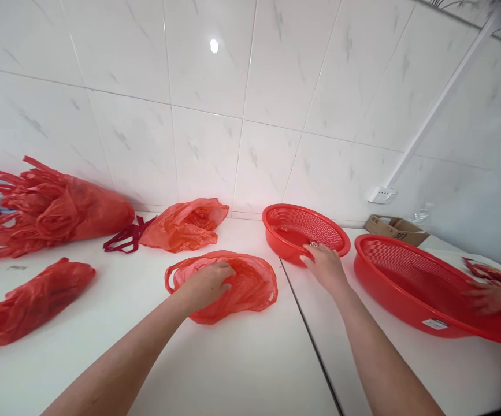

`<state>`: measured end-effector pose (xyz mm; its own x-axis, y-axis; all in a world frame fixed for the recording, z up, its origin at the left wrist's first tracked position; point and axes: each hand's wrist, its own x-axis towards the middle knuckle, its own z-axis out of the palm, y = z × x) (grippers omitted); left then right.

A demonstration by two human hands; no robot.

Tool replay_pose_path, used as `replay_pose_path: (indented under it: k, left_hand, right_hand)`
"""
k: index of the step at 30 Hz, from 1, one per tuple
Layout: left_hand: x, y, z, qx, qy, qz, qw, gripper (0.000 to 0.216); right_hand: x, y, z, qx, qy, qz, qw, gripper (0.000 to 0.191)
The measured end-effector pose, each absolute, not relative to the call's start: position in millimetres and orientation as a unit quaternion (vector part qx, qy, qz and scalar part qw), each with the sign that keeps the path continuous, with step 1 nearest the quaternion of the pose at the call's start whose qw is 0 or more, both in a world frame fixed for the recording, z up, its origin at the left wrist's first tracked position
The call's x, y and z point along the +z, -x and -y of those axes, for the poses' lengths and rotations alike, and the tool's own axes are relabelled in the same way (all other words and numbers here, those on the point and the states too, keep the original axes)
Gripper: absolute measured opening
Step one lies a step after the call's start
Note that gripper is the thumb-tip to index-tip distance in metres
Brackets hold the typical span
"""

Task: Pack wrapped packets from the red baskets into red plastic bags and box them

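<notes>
My left hand (209,283) lies on a red plastic bag (250,286) that sits on the white table, its fingers curled down into the bag's plastic. My right hand (325,264) grips the near rim of a small red strainer basket (304,228) standing close to the tiled wall. The bag and the small basket lie side by side, just apart.
A larger red strainer basket (410,283) stands at the right, with another person's hand (488,297) on its far side. More red bags lie at the back (187,225), far left (55,208) and front left (29,300). A cardboard box (395,228) and a wall socket (381,194) are at the back right.
</notes>
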<state>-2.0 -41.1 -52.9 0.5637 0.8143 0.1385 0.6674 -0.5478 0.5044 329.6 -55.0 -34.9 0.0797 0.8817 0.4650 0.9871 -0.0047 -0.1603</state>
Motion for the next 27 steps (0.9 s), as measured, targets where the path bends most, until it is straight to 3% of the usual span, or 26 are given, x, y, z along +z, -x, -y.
replay_pose_path:
  k: [2, 8, 14, 17, 20, 23, 27]
  left_hand:
    - [-57.3, -1.9, 39.3, 0.173, -0.865, -0.422, 0.209, 0.037]
    - [-73.7, -13.5, 18.3, 0.073, -0.864, -0.453, 0.208, 0.051]
    - [-52.8, -15.4, 27.8, 0.149, -0.868, -0.437, 0.183, 0.048]
    - [-36.4, -5.9, 45.0, 0.188, -0.873, -0.435, 0.116, 0.040]
    - [-28.8, 16.1, 56.5, 0.258, -0.859, -0.442, -0.018, 0.034]
    - [-31.1, 46.2, 57.3, 0.325, -0.787, -0.515, -0.104, 0.039]
    - [-44.4, 78.3, 47.2, 0.320, -0.688, -0.651, 0.003, 0.066]
  right_hand:
    - [-41.1, -342.8, 64.0, -0.107, 0.687, 0.694, 0.187, 0.033]
    - [-47.1, -331.0, 124.2, -0.150, 0.648, 0.724, 0.186, 0.035]
    - [-39.6, -313.5, 187.9, -0.120, 0.632, 0.749, 0.160, 0.034]
    - [-39.1, -311.5, 213.1, -0.096, 0.633, 0.751, 0.159, 0.033]
    - [-36.0, -314.5, 236.6, -0.059, 0.645, 0.746, 0.156, 0.033]
    - [-24.7, -326.2, 254.1, 0.018, 0.656, 0.740, 0.146, 0.033]
    - [-10.1, -366.2, 249.5, 0.122, 0.713, 0.674, 0.147, 0.036]
